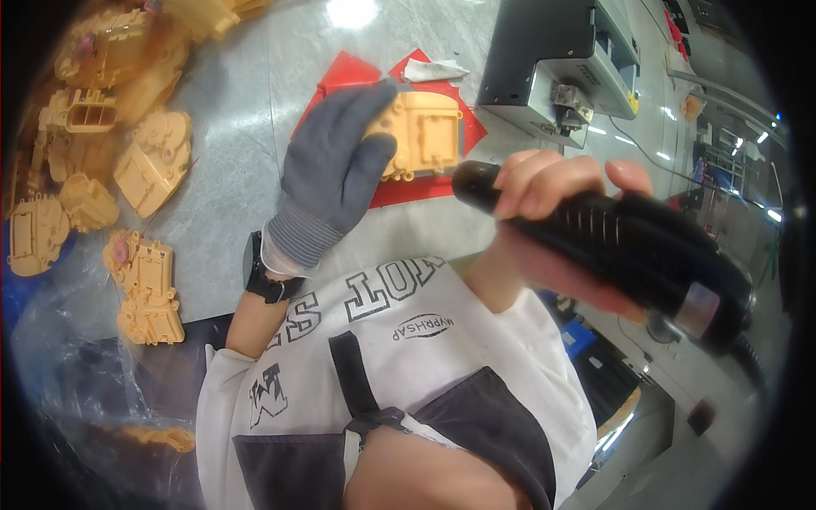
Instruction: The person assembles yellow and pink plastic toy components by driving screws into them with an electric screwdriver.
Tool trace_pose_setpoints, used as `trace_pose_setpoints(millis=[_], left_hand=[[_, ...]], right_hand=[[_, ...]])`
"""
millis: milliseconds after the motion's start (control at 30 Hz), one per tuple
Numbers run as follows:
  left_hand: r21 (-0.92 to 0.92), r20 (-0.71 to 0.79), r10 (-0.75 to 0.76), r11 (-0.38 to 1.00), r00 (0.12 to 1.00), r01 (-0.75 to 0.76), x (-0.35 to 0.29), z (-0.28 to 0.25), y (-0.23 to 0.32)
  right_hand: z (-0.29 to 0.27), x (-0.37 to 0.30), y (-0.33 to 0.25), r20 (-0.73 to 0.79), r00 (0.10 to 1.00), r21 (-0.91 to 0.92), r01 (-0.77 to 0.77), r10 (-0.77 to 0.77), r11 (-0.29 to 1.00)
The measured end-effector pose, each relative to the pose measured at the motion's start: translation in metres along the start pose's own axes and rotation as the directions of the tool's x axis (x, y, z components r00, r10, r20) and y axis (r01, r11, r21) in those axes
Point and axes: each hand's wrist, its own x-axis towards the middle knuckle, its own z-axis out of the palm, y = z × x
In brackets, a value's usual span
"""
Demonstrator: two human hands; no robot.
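My left hand (336, 161), in a grey work glove with a ribbed cuff, grips a yellow-orange moulded plastic housing (425, 132) by its left side. The thumb lies across the housing's lower left part, and a square recessed panel faces up. Bare-skinned, my right hand (561, 191) is wrapped round a thick black corded power tool (629, 234). The tool's blunt round front end points left, close to the lower right corner of the housing; I see a small gap between them. Its exact kind I cannot make out. Beneath the housing lies a red sheet (416, 192).
Several similar plastic housings (153, 161) are heaped on the grey table (229, 85) at the left, with two more (151, 289) near its front edge. A crumpled white wipe (435, 70) rests on the red sheet. A black and grey machine (552, 76) stands at the back right.
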Motion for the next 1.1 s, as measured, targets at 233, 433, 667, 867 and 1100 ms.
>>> trace_pose_setpoints(millis=[233,433,667,867,1100], left_hand=[[-0.021,-0.010,0.026,0.999,1.000,-0.026,0.000,-0.001,-0.002],[-0.011,0.017,-0.041,0.999,0.999,0.041,-0.004,-0.003,-0.009],[-0.005,0.012,-0.001,1.000,1.000,0.002,0.000,0.000,-0.009],[0.016,0.024,-0.011,1.000,1.000,0.011,0.003,0.000,-0.002],[0.033,0.041,-0.079,0.996,0.996,0.077,0.002,0.001,0.006]], right_hand=[[0.010,0.002,0.002,-0.057,0.998,-0.023,0.019,-0.020,1.000],[0.005,0.006,0.010,0.074,0.996,0.039,-0.058,0.055,0.998],[0.007,0.004,0.007,0.070,0.996,0.031,-0.053,0.050,0.998],[-0.011,0.002,-0.001,0.195,0.979,0.069,-0.082,0.067,0.994],[-0.087,0.044,-0.039,-0.417,0.854,-0.411,0.129,-0.312,0.903]])
